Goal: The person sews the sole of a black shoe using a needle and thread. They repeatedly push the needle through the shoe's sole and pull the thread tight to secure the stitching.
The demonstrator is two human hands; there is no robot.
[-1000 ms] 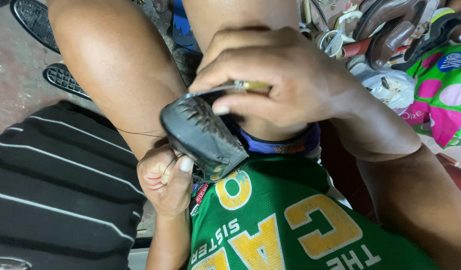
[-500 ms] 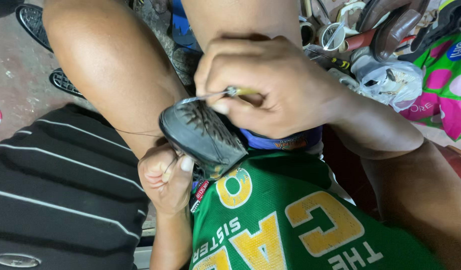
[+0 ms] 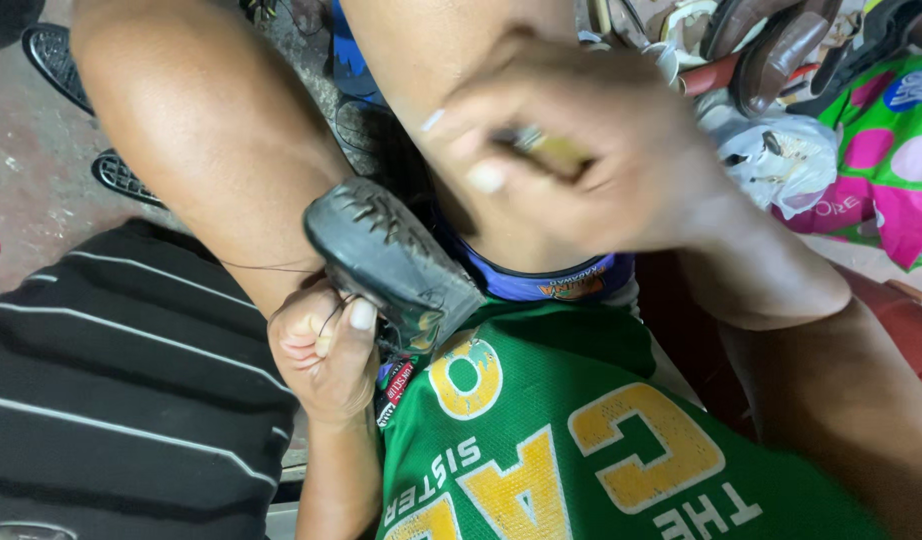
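Lying at nine o'clock in the view, a black cloth with thin white stripes (image 3: pixel 111 390) covers the lower left part, and above it, toward ten o'clock, two dark sandal soles (image 3: pixel 56 65) rest on the reddish floor (image 3: pixel 21 170). Just right of the cloth, the left hand (image 3: pixel 326 350) is closed in a fist around the lower edge of a black shoe sole (image 3: pixel 391 260), with the thumb pressed up against it (a thin dark thread (image 3: pixel 271 268) runs from the sole toward the left, across the bare leg (image 3: pixel 211 140)). The sole sits near the centre, tilted, its toe end pointing to eleven o'clock, and it shows a row of stitches along its edge; it rests against the leg and above the green shirt with yellow letters (image 3: pixel 581 450). At one o'clock from the sole, the right hand (image 3: pixel 581 150) is blurred; its fingers are curled tight around a small tool with a yellowish handle (image 3: pixel 551 150), which is held apart from the sole. At two o'clock, in the far right corner, a pile of worn shoes (image 3: pixel 781 45) lies beside a white plastic bag (image 3: pixel 781 160) and a green bag with pink dots (image 3: pixel 881 150).
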